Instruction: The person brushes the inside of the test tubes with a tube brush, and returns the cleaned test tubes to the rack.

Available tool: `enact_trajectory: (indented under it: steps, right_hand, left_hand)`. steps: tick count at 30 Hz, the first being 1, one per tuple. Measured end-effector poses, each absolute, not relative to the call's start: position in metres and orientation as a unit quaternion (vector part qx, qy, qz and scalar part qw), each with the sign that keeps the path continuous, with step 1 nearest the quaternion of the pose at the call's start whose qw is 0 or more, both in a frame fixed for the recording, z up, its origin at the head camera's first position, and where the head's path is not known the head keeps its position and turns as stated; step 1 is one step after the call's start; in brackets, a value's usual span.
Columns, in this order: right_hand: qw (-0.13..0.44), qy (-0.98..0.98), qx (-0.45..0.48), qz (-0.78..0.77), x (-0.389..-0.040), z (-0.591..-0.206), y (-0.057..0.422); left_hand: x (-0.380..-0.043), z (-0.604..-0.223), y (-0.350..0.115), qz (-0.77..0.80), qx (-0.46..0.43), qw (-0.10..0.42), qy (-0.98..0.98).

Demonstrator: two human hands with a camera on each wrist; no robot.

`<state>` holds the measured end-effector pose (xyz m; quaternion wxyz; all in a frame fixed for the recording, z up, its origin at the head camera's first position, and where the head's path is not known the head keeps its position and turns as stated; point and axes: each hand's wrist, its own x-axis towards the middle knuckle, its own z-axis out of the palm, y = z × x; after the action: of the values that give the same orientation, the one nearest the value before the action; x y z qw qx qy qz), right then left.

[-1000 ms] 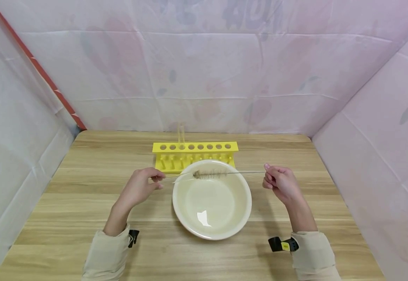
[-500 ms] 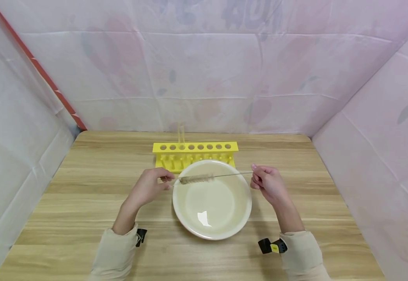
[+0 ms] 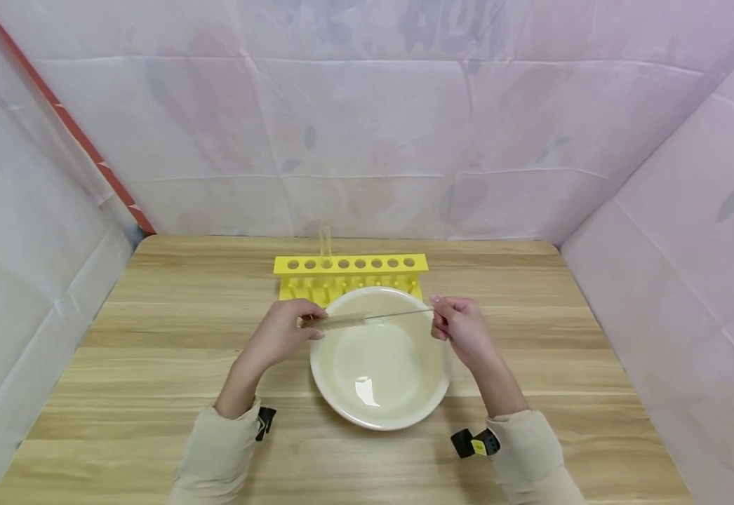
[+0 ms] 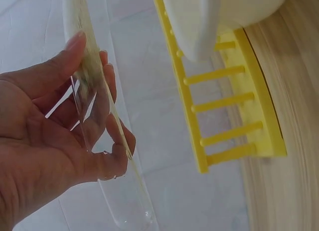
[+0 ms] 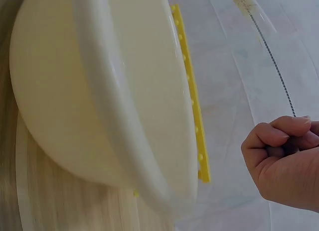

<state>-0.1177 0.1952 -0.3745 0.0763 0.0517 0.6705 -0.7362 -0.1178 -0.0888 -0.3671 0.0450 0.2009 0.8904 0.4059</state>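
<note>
My left hand (image 3: 281,331) pinches a clear glass test tube (image 4: 122,208) between thumb and fingers, over the left rim of a cream basin (image 3: 376,372). Inside the tube sits the bristly head of a test tube brush (image 4: 91,61), looking blurred in the head view. The brush's twisted wire handle (image 5: 276,66) comes out of the tube's mouth and runs to my right hand (image 3: 464,330). Curled fingers and thumb there grip the wire's end, above the basin's right rim. Tube and brush lie nearly level across the basin.
Just behind the basin stands a yellow test tube rack (image 3: 351,270), its front partly hidden by the basin. Another clear test tube (image 3: 325,244) stands upright in it. The wooden table (image 3: 152,365) is bounded by patterned sheets at the back and sides.
My right hand has moved left and my left hand slightly right, so they are closer. The brush head, at first over the basin's middle, has slid left into the tube.
</note>
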Motion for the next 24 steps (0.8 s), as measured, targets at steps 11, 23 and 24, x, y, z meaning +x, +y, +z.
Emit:
enact_trajectory:
  steps: [11, 23, 24]
  right_hand:
    - [0.094, 0.701, 0.044, -0.706, -0.117, -0.378, 0.157]
    - [0.076, 0.751, -0.010, -0.656, -0.119, -0.381, 0.163]
    - [0.067, 0.756, -0.019, -0.651, -0.119, -0.381, 0.163]
  left_hand:
    - [-0.115, -0.362, -0.064, 0.407, 0.202, 0.069, 0.888]
    - [-0.117, -0.361, -0.072, 0.405, 0.226, 0.076, 0.883]
    - [-0.118, -0.361, -0.073, 0.407, 0.231, 0.078, 0.880]
